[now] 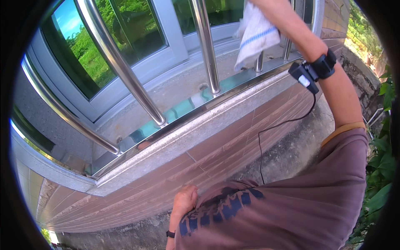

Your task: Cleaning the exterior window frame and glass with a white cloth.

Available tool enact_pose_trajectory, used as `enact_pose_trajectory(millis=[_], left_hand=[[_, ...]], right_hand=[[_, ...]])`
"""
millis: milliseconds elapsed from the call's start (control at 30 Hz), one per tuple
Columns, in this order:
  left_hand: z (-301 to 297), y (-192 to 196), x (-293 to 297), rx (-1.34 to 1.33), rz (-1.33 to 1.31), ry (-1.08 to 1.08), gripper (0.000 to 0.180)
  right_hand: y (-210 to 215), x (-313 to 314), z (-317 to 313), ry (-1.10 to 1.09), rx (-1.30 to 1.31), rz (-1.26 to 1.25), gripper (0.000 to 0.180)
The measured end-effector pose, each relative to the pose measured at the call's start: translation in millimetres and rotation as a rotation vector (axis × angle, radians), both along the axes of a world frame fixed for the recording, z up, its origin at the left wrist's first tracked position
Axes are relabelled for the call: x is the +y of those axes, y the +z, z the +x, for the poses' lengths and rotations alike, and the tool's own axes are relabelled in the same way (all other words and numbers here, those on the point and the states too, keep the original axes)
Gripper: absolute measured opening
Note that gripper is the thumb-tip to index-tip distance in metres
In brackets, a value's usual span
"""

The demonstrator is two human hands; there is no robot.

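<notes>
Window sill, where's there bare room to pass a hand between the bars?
The sill lies bare between the left bar and the middle bar, and again left of the left bar. It is crowded at the right end, where the right hand holds a white cloth against the bars.

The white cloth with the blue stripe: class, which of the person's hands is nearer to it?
Right. The right arm reaches up to the cloth at the window bars; the left hand hangs low by the tiled wall.

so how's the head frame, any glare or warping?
Head view: strong fisheye, the bars bow toward the rim, corners black. Bright sun; sky and trees mirror in the glass, sheen on the rail. Right hand out of frame above the cloth; left hand sharp.
</notes>
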State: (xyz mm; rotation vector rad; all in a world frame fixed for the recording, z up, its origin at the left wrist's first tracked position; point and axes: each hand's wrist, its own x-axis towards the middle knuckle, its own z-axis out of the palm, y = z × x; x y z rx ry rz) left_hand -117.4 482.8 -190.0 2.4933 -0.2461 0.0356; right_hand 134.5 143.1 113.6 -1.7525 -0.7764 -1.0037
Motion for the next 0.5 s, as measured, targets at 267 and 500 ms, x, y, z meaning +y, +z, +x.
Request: enact_pose_trajectory(millis=[267,500], left_hand=[[14,2,-11,-0.020,0.154,-0.205,0.012],[8,-1,-10,0.119,0.111,-0.076,0.016]], right_hand=[[-78,-42,-37,-0.066,0.304,-0.095,0.035],[128,-98,-1,-0.472,-0.202,0.254,0.041]])
